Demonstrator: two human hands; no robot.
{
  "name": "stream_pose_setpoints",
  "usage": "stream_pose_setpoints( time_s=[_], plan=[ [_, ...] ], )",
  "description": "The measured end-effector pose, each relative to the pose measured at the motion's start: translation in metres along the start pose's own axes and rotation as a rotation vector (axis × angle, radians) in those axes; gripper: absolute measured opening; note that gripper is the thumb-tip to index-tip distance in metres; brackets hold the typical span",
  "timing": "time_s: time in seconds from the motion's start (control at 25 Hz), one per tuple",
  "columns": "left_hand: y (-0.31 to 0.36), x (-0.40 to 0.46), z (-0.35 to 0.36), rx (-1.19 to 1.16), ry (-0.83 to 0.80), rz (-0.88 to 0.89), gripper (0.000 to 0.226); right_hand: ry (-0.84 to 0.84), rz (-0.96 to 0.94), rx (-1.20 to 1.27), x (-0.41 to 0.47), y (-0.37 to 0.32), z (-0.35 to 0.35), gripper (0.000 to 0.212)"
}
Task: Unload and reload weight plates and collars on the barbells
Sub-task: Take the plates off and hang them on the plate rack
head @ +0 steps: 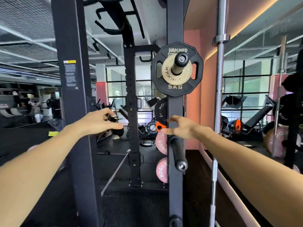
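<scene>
A: While both arms reach forward in the head view, what does each grip have?

B: Nothing. Left hand (100,120) has fingers loosely curled, half open, empty, out in the gap between the two rack uprights. Right hand (183,126) is spread open, thumb and fingers apart, empty, just in front of the rack upright (175,112).

A: Where are the plates?

B: Stored on the upright. Top storage peg (179,62) carries a black 5 kg plate (177,86) with a small gold Rogue plate (168,74) stacked in front, smaller one outermost, so I'd say it comes off first. Below the right hand there's an empty peg (178,153) sticking out toward the camera. Behind the upright, partly hidden: a black Rogue plate (160,110), an orange plate (159,126) and two pink plates (160,143).

A: Barbell?

B: One stands upright at right, chrome barbell (219,79), sleeve collar visible high up, looks parked vertically to keep it out of the way. No clip collars that I can make out.

A: Step in hand?

B: Judging by the pose, right hand is placed to take a plate off the pegs, or has room to hang one on the empty peg; can't tell which. Left hand looks ready to support. Loading itself looks not yet begun here.
</scene>
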State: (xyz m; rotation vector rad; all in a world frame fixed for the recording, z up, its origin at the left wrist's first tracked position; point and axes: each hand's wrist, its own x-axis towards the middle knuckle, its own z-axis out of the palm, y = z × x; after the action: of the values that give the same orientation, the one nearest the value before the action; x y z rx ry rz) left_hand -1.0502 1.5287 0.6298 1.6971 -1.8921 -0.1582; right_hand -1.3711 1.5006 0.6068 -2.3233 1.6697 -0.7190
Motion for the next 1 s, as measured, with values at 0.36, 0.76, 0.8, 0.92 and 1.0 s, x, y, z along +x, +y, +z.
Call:
stream_pose_setpoints(
  time_s=[0.36, 0.76, 0.8, 0.92, 1.0],
  plan=[
    [-0.143, -0.087, -0.118, 0.008, 0.096, -0.098, 0.093, -0.092, -0.119, 0.080, 0.005, -0.183, 0.081, 0.076],
    [-0.315, -0.139, -0.211, -0.024, 0.066, -0.093, 0.077, -0.100, -0.106, 0.131, 0.010, -0.376, 0.196, 0.079],
    [-0.326, -0.135, -0.211, -0.021, 0.052, -0.082, 0.075, -0.097, -0.098, 0.129, 0.015, -0.385, 0.204, 0.080],
    [-0.351, -0.118, -0.205, -0.055, 0.000, -0.050, 0.078, -0.080, -0.084, 0.121, 0.033, -0.393, 0.222, 0.079],
    [-0.368, -0.098, -0.199, -0.059, -0.022, -0.039, 0.079, -0.076, -0.071, 0.121, 0.051, -0.392, 0.233, 0.078]
  ],
)
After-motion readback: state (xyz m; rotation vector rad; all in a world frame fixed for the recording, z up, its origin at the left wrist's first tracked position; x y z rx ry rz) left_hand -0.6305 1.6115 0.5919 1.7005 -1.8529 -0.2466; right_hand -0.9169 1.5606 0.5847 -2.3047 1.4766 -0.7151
